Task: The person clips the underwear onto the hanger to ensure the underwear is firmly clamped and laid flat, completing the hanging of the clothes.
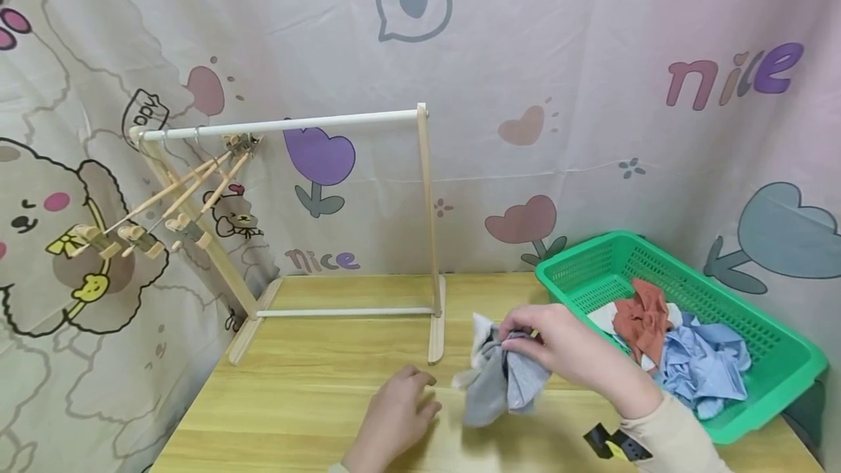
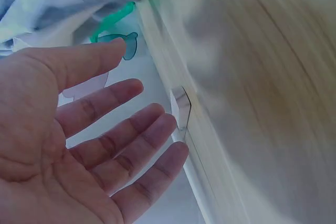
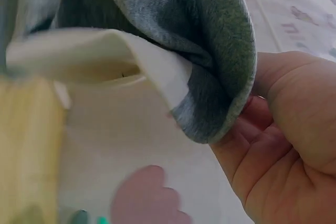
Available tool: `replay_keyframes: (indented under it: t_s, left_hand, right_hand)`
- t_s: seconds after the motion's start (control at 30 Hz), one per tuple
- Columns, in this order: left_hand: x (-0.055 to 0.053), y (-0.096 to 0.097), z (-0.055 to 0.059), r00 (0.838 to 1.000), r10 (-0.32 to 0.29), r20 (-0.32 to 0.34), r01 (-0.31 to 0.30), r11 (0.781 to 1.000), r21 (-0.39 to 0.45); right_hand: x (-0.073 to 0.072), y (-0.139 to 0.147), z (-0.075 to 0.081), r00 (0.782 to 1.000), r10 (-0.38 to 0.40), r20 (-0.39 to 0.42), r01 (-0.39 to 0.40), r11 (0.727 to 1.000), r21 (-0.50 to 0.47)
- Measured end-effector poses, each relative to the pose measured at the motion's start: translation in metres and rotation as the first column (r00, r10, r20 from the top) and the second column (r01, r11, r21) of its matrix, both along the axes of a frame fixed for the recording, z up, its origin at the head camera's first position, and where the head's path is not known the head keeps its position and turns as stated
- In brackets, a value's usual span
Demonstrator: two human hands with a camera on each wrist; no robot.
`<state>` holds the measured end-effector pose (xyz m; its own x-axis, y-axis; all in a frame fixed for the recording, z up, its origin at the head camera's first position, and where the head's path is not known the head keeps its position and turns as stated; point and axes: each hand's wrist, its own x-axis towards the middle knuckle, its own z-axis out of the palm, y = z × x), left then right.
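Observation:
My right hand pinches a crumpled grey and white cloth garment, which hangs just above the table in the head view. The right wrist view shows the garment's grey fabric and white edge close up, gripped between thumb and fingers. What kind of garment it is cannot be made out from the folds. To its left, my left hand is low over the wooden table, apart from the cloth. In the left wrist view that left hand has its palm showing and fingers loosely spread, holding nothing.
A green basket at the right contains a rust-coloured cloth, a light blue cloth and some white fabric. A wooden rack with white rods stands at the back left. Several wooden clip hangers hang from its top rod.

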<state>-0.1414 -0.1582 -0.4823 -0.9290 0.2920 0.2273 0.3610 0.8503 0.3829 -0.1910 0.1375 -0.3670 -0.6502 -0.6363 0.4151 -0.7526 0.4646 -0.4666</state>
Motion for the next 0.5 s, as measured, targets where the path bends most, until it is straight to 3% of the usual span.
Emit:
replay_keyframes:
  t_s: [0.13,0.3,0.5]
  left_hand:
    - [-0.002,-0.001,-0.002,1.0,0.004,-0.029,-0.005,1.0,-0.005]
    - [-0.003,0.002,-0.004,0.999,-0.024,-0.031,0.025,0.999,0.021]
    - [-0.003,0.005,-0.002,0.999,-0.055,-0.001,0.055,0.998,0.038]
  right_hand:
    - [-0.002,-0.006,-0.027,0.998,-0.001,0.059,-0.002,0.999,0.045]
    - [-0.007,-0.001,-0.062,0.995,-0.059,0.081,0.045,0.985,0.166]
    - [-0.01,0.014,-0.082,0.985,-0.111,0.135,0.074,0.965,0.252]
